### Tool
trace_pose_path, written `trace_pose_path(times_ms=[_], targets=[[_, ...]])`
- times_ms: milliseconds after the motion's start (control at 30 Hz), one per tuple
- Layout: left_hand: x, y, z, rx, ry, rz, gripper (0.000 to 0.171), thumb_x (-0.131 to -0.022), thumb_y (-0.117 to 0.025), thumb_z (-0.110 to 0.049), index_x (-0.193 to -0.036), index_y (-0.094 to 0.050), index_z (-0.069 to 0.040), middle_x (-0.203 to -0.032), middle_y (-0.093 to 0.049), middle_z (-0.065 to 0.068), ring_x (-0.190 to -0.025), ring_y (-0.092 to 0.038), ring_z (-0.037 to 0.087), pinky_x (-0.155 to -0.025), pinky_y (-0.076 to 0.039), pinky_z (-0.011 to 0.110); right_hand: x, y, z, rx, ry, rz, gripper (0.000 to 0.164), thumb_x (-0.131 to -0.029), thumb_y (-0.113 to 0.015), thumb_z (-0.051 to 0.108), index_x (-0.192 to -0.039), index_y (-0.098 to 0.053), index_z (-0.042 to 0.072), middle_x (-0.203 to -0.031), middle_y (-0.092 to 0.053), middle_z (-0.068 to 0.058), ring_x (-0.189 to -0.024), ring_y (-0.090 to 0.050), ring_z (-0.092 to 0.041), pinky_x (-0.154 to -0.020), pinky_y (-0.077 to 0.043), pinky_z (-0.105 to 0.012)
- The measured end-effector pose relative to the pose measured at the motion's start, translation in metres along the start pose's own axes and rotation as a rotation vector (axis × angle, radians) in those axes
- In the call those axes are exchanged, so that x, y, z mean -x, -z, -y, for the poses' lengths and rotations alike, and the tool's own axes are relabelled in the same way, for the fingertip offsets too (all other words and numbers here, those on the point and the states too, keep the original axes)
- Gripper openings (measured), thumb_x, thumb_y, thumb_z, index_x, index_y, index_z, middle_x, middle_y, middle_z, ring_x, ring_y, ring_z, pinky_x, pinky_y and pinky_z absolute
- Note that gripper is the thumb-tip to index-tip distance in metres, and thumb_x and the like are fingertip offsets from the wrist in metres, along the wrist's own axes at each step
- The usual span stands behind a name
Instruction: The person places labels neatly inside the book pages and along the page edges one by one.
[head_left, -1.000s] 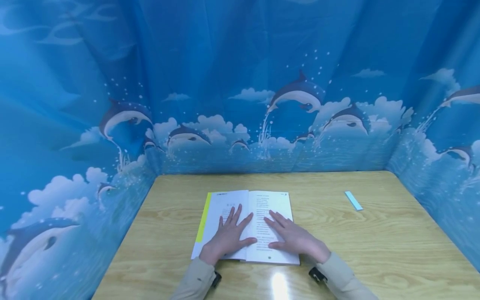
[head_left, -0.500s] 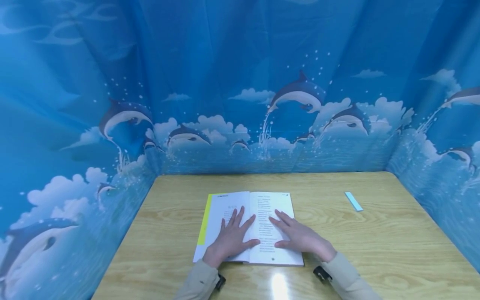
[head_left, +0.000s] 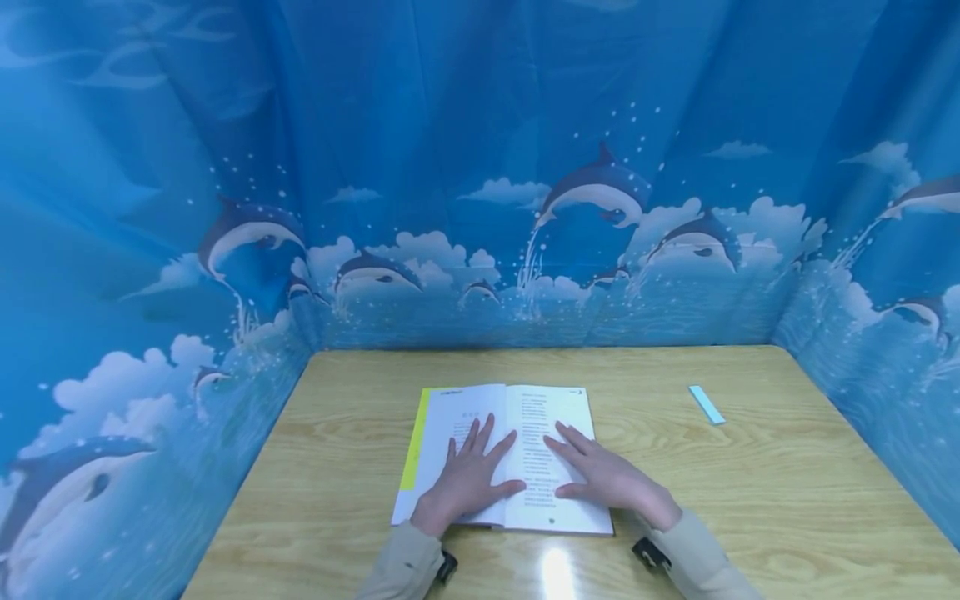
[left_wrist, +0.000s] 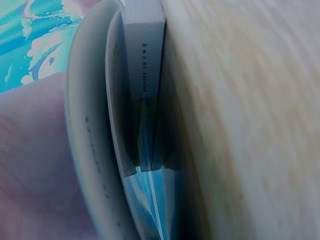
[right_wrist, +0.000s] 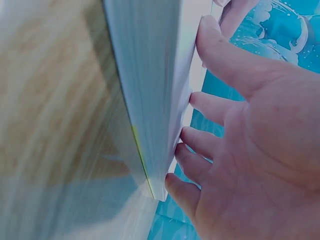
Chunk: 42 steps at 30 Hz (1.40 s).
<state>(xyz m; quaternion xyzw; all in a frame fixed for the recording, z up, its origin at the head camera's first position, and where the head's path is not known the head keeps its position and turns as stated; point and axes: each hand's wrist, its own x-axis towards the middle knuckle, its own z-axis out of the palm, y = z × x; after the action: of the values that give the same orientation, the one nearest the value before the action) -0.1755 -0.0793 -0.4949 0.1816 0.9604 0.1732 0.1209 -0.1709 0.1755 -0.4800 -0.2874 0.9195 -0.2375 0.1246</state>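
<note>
An opened book point(head_left: 551, 521) lies on the wooden table, with white printed pages and a yellow strip along its left edge. My left hand point(head_left: 468, 482) rests on the left page with fingers spread, its thumb reaching across the fold. On the right page lies my right hand point(head_left: 609, 477), fingers spread and pointing toward the fold. In the right wrist view the fingertips of the right hand point(right_wrist: 245, 130) touch the page above the thick page block point(right_wrist: 150, 85). The left wrist view shows the book's lower edge point(left_wrist: 145, 55) with bowed pages beside the left hand point(left_wrist: 40, 160).
A light blue strip point(head_left: 707, 404) lies on the table point(head_left: 787, 492) to the right of the book. Blue curtains point(head_left: 450, 125) printed with dolphins surround the table at the back and sides.
The book has slid slightly to the right and toward the person, with both hands moving along on its pages. The blue strip has stayed in place.
</note>
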Motion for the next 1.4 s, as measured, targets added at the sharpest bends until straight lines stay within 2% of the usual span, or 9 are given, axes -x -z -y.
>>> trace_pose_path(times_ms=[467,600,700,800,867,1033,1133,1233,1400], targets=[[0.004,0.006,0.006,0.042,-0.030,0.017,0.077,-0.094,-0.055,-0.066,-0.158,-0.036,-0.028,-0.171,-0.006,0.011,-0.156,-0.005,0.038,-0.119,-0.010,0.071,0.004,0.003,-0.004,0.024,0.047,0.000,0.077,-0.096,-0.066,0.041,-0.156,-0.036,0.002,-0.164,-0.020,-0.027,-0.146,-0.027,-0.050,-0.110,-0.034,-0.069],[0.004,0.005,0.007,0.053,-0.034,0.012,0.076,-0.094,-0.056,-0.064,-0.158,-0.037,-0.027,-0.171,-0.007,0.012,-0.156,-0.006,0.039,-0.118,-0.010,0.072,0.006,0.009,-0.016,0.018,0.054,0.029,0.074,-0.097,-0.064,0.041,-0.156,-0.037,0.005,-0.165,-0.022,-0.024,-0.148,-0.026,-0.048,-0.114,-0.025,-0.071],[0.004,0.005,0.007,0.051,-0.027,0.012,0.076,-0.094,-0.057,-0.064,-0.158,-0.037,-0.027,-0.171,-0.006,0.011,-0.156,-0.006,0.038,-0.118,-0.010,0.072,0.010,0.016,-0.027,0.013,0.019,0.025,0.072,-0.097,-0.064,0.041,-0.156,-0.039,0.008,-0.164,-0.024,-0.022,-0.149,-0.024,-0.047,-0.115,-0.017,-0.075],[0.003,0.005,0.007,0.052,-0.019,0.018,0.076,-0.094,-0.057,-0.064,-0.158,-0.037,-0.028,-0.171,-0.006,0.011,-0.156,-0.006,0.038,-0.119,-0.009,0.071,0.017,0.025,-0.040,0.046,-0.028,-0.029,0.068,-0.097,-0.064,0.040,-0.154,-0.043,0.010,-0.163,-0.027,-0.023,-0.148,-0.023,-0.049,-0.112,-0.015,-0.078],[0.002,0.006,0.007,0.055,-0.014,0.022,0.076,-0.094,-0.058,-0.063,-0.158,-0.037,-0.028,-0.171,-0.005,0.011,-0.156,-0.005,0.038,-0.119,-0.008,0.071,0.023,0.031,-0.052,0.093,-0.049,-0.097,0.065,-0.098,-0.064,0.037,-0.153,-0.044,0.008,-0.162,-0.030,-0.024,-0.147,-0.025,-0.050,-0.111,-0.018,-0.079],[0.002,0.004,0.007,0.057,-0.016,0.020,0.076,-0.094,-0.058,-0.063,-0.158,-0.037,-0.029,-0.171,-0.005,0.010,-0.156,-0.005,0.038,-0.119,-0.007,0.071,0.038,0.048,-0.085,0.217,-0.101,-0.280,0.058,-0.102,-0.061,0.022,-0.150,-0.042,-0.003,-0.158,-0.033,-0.029,-0.141,-0.035,-0.052,-0.109,-0.028,-0.075],[0.002,0.004,0.008,0.056,-0.019,0.017,0.076,-0.094,-0.058,-0.063,-0.158,-0.037,-0.029,-0.171,-0.006,0.011,-0.156,-0.005,0.037,-0.119,-0.007,0.071,0.047,0.058,-0.108,0.273,-0.148,-0.350,0.057,-0.103,-0.058,0.016,-0.150,-0.038,-0.010,-0.156,-0.032,-0.034,-0.137,-0.038,-0.055,-0.108,-0.032,-0.072],[0.002,0.004,0.007,0.054,-0.017,0.020,0.076,-0.094,-0.058,-0.064,-0.158,-0.037,-0.029,-0.171,-0.006,0.011,-0.156,-0.005,0.037,-0.119,-0.008,0.071,0.057,0.062,-0.129,0.307,-0.208,-0.374,0.057,-0.103,-0.057,0.013,-0.149,-0.036,-0.014,-0.154,-0.030,-0.038,-0.135,-0.038,-0.058,-0.107,-0.034,-0.073],[0.000,0.003,0.006,0.054,-0.017,0.023,0.076,-0.094,-0.057,-0.064,-0.158,-0.037,-0.029,-0.171,-0.006,0.011,-0.156,-0.005,0.038,-0.119,-0.007,0.071,0.070,0.065,-0.149,0.317,-0.292,-0.349,0.054,-0.104,-0.055,0.014,-0.145,-0.038,-0.018,-0.150,-0.033,-0.040,-0.133,-0.036,-0.060,-0.103,-0.036,-0.074]])
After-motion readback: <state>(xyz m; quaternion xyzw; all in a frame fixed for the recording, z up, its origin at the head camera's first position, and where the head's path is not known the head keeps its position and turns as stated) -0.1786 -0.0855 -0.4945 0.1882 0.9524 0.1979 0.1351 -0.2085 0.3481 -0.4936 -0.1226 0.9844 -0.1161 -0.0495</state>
